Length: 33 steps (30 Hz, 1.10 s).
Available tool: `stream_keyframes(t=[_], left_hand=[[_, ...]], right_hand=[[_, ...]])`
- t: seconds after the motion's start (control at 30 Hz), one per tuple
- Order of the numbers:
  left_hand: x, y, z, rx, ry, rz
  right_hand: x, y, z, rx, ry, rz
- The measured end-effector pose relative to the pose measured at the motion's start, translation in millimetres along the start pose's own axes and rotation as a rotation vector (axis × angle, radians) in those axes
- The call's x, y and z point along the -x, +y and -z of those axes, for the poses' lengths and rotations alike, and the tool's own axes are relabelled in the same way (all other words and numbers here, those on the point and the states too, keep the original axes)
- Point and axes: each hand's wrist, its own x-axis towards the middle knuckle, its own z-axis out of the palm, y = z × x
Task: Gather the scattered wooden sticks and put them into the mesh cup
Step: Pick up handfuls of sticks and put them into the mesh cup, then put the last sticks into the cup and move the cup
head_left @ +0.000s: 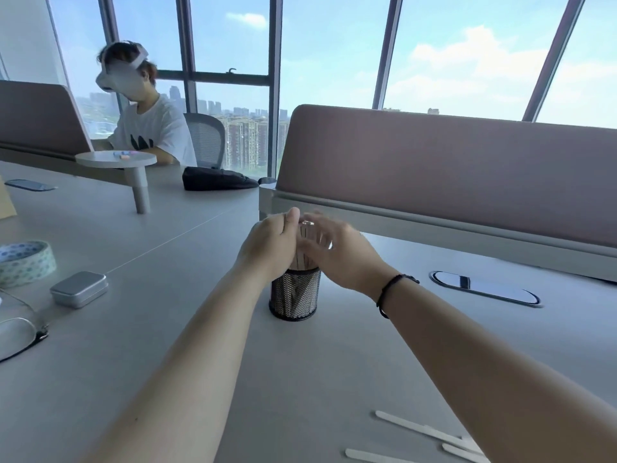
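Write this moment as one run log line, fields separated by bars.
left hand: grips stick bundle | right hand: blurred at bundle | mesh cup: upright, sticks inside | loose sticks: on table

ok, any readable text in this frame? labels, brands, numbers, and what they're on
None readable.
White T-shirt of the person at the far desk: a black print, partly hidden, no letters legible.
Tape roll: a dotted pattern only, no words.
Metal tin: plain lid, no label visible.
Mesh cup and loose wooden sticks: no markings visible.
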Motion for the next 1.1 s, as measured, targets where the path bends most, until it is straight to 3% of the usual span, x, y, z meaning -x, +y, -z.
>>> stream_keyframes(t=[0.07, 0.17, 0.27, 0.37, 0.43, 0.5, 0.67, 0.73, 0.93, 1.1], left_hand=[[-3.1, -4.3, -1.6, -0.082, -0.039, -0.015], [-3.4, -6.4, 3.3, -0.145, -0.073, -0.074], [3.5, 14.0, 12.8, -0.245, 0.038, -0.209], [25.1, 56.0, 12.1, -0.24, 0.118, -0.344], [49.8, 83.1, 0.3, -0.207, 0.091, -0.439], [78.5, 103.0, -18.3, -0.189, -0.067, -0.504], [150.7, 128.1, -69.3, -0.373, -0.862, -0.431], [168.6, 127.1, -79.9, -0.424, -1.027, -0.391], [177.0, 127.7, -80.1, -0.35, -0.947, -0.344], [171.7, 118.7, -72.1, -0.322, -0.917, -0.312]], right_hand=[[6.2, 3.1, 1.8, -0.051, -0.127, -0.043], [12.1, 2.6, 16.2, -0.224, 0.004, -0.1], [27.2, 0.4, 38.9, -0.319, 0.077, -0.141], [69.5, 10.8, 59.8, -0.204, 0.009, -0.179], [109.7, 25.8, 70.7, -0.077, -0.057, -0.234], [153.8, 42.1, 82.8, 0.011, -0.081, -0.284], [247.2, 68.2, 128.6, 0.099, -0.031, -0.427], [276.0, 70.9, 147.4, 0.143, -0.035, -0.443], [330.5, 77.5, 159.2, 0.181, -0.255, -0.46], [319.7, 76.6, 141.1, 0.2, -0.182, -0.428]])
